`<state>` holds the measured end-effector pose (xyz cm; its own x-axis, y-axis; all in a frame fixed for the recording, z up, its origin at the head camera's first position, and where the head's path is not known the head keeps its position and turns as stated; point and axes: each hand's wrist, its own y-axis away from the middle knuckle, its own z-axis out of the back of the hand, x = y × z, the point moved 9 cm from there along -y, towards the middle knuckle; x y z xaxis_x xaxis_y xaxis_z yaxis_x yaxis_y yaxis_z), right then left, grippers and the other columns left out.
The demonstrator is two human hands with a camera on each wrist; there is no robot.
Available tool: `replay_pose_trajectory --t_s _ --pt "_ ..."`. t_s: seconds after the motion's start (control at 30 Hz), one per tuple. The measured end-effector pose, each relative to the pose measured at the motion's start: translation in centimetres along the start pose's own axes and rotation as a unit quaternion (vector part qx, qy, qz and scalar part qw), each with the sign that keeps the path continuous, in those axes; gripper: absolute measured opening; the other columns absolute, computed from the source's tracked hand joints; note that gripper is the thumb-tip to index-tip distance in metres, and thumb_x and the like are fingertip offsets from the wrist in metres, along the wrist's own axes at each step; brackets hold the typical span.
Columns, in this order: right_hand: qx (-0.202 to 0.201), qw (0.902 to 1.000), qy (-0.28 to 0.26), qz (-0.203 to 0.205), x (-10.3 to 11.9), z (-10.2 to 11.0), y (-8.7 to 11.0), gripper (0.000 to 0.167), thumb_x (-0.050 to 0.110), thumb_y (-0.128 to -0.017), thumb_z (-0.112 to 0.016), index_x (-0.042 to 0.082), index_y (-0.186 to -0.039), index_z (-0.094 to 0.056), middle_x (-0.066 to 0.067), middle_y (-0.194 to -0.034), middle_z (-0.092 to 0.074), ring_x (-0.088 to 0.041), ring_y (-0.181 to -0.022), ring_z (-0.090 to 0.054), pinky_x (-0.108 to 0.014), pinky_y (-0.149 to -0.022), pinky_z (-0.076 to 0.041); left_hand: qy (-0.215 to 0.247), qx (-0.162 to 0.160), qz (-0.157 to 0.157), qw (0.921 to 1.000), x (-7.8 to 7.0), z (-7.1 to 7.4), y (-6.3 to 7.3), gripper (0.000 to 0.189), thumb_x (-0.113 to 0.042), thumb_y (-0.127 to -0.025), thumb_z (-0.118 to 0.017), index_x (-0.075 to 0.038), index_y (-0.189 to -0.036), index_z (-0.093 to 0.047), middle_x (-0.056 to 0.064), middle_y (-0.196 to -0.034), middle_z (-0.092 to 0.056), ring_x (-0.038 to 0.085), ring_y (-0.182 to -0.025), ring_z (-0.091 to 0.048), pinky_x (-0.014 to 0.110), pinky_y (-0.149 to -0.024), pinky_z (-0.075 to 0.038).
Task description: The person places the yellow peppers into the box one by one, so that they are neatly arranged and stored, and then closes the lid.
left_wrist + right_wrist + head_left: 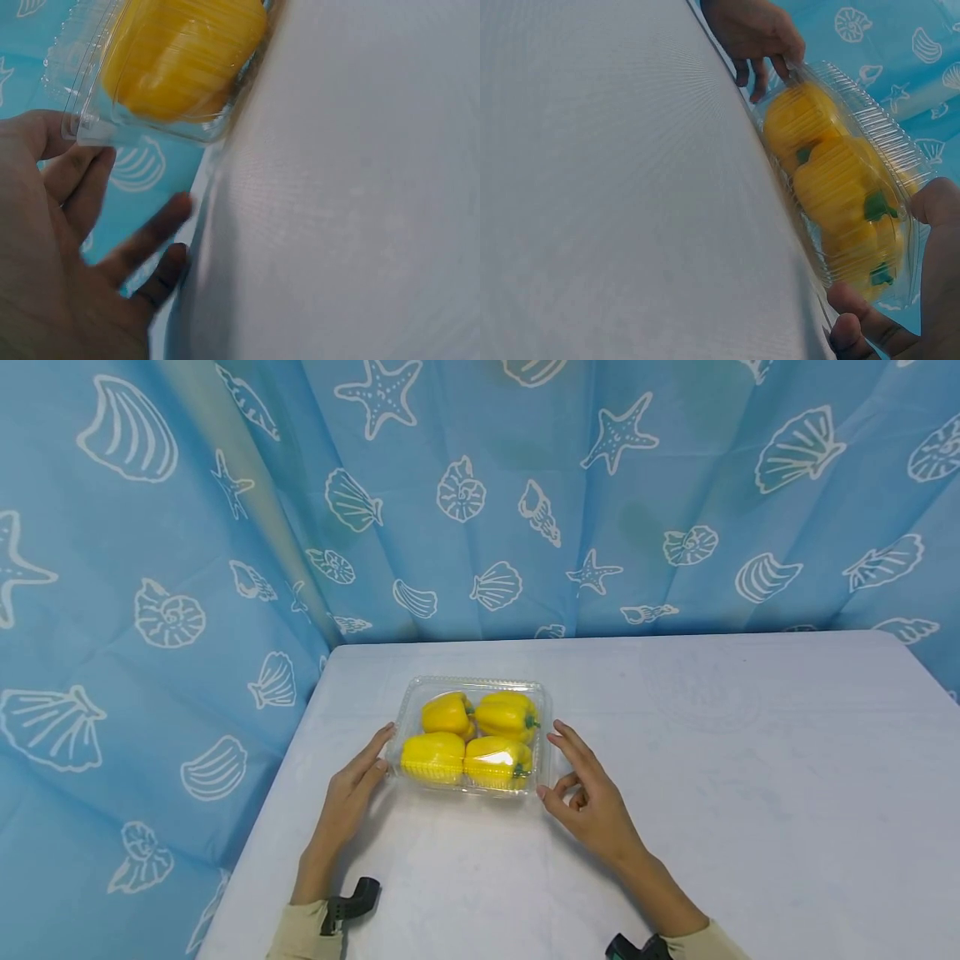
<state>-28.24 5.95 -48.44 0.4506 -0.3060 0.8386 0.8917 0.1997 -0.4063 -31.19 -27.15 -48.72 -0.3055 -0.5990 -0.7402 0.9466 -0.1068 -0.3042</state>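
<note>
A clear plastic clamshell container (471,683) with its lid down sits at the left of the white table. Several yellow bell peppers (433,757) with green stems lie inside it. My left hand (348,793) is at its left side; in the left wrist view the thumb and index finger pinch the rim's corner, while the other fingers (161,225) spread below. At the right side, my right hand (596,810) holds the container near its front corner. The right wrist view shows that thumb (934,201) against the lid's rim and curled fingers (847,300) low by the base.
The table (750,793) has a white cloth, which stretches away to the right of the container. Behind and to the left hangs a blue curtain (540,435) with white shell and starfish prints. Black wrist straps (352,906) sit at the sleeve cuffs.
</note>
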Motion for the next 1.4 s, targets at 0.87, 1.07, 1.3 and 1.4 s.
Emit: replay_pose_trajectory --t_s 0.87,1.07,1.3,1.4 --pt "0.018 0.9997 -0.017 0.01 -1.2 -0.6 0.1 0.063 0.006 -0.093 -0.069 0.011 -0.151 -0.043 -0.003 -0.161 -0.03 -0.013 -0.083 -0.064 -0.025 -0.05 -0.047 0.125 -0.086 0.125 0.9804 1.4 1.6 -0.3 0.033 -0.006 -0.1 -0.045 0.001 -0.131 -0.034 0.009 -0.107 -0.038 0.027 -0.094 -0.04 0.028 -0.078 -0.036" --pt "0.02 0.9996 -0.016 0.007 -1.1 -0.6 0.1 0.064 0.006 -0.093 -0.069 0.01 -0.151 -0.043 -0.004 -0.161 -0.031 -0.013 -0.083 -0.064 -0.025 -0.051 -0.047 0.146 -0.024 0.153 0.9771 1.5 0.6 -0.3 0.036 -0.009 -0.101 -0.042 -0.001 -0.136 -0.044 0.011 -0.11 -0.046 0.033 -0.083 -0.049 0.028 -0.067 -0.046" --pt "0.022 0.9996 -0.014 0.009 -1.1 -0.6 0.1 0.063 0.007 -0.093 -0.069 0.01 -0.151 -0.043 -0.005 -0.161 -0.031 -0.014 -0.084 -0.064 -0.025 -0.052 -0.047 0.145 -0.006 0.15 0.9779 2.1 -0.2 -0.1 0.031 -0.017 -0.101 -0.047 -0.008 -0.13 -0.052 0.013 -0.108 -0.052 0.02 -0.074 -0.052 0.026 -0.066 -0.046" --pt "0.019 0.9997 -0.015 0.007 -1.1 -0.5 0.2 0.064 0.007 -0.093 -0.069 0.01 -0.151 -0.043 -0.004 -0.161 -0.03 -0.014 -0.084 -0.064 -0.025 -0.051 -0.047 0.155 -0.002 0.143 0.9774 2.2 -0.5 -0.2 0.03 -0.019 -0.101 -0.049 -0.007 -0.128 -0.054 0.015 -0.104 -0.054 0.022 -0.073 -0.052 0.027 -0.065 -0.047"
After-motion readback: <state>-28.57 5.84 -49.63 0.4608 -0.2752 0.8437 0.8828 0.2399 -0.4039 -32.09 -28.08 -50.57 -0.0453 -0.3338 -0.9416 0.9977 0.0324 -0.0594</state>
